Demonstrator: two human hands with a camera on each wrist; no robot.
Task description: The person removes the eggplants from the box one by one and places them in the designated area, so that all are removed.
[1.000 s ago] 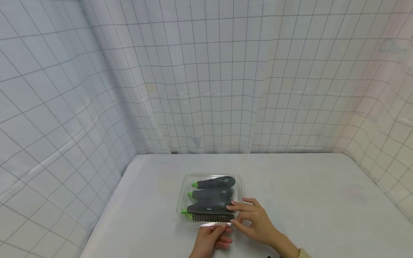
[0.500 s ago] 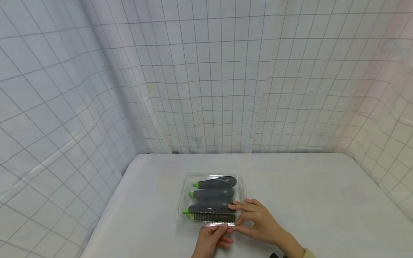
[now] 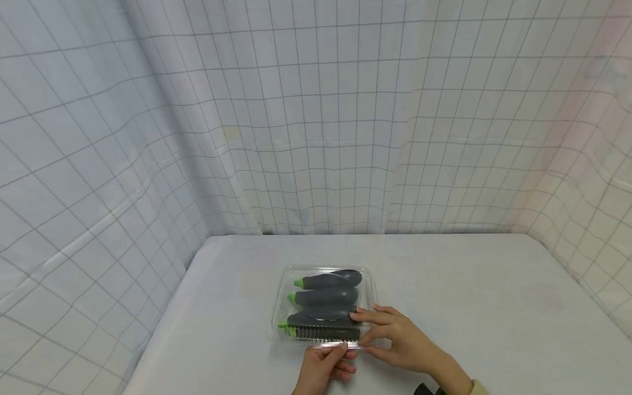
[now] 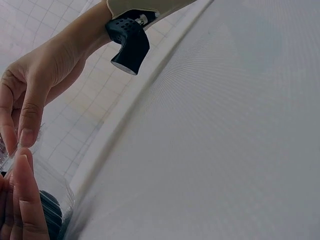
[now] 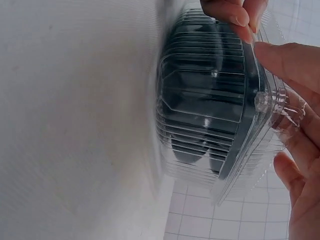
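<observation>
A clear plastic clamshell box [image 3: 283,291] holds dark eggplants [image 3: 326,297] with green stem ends, lying side by side. It stands near the table's front. My left hand [image 3: 318,368] pinches the middle of its front rim between thumb and fingers. At the front right corner, my right hand [image 3: 402,343] pinches the rim with thumb and index finger, while other fingers rest on the lid. In the right wrist view, a clear strip of tape or film [image 5: 290,112] sticks up at the corner beside the right fingers. Whether the lid is fully pressed down along the rim, I cannot tell.
The box stands on a white-covered table [image 3: 459,291]. White curtains with a dark grid [image 3: 316,137] enclose it at the back and both sides. A black wrist camera [image 4: 130,45] is strapped below the right sleeve.
The right thumb and index finger have shifted slightly right along the front corner and drawn closer together on the rim. The left hand keeps its hold; the box has barely moved.
</observation>
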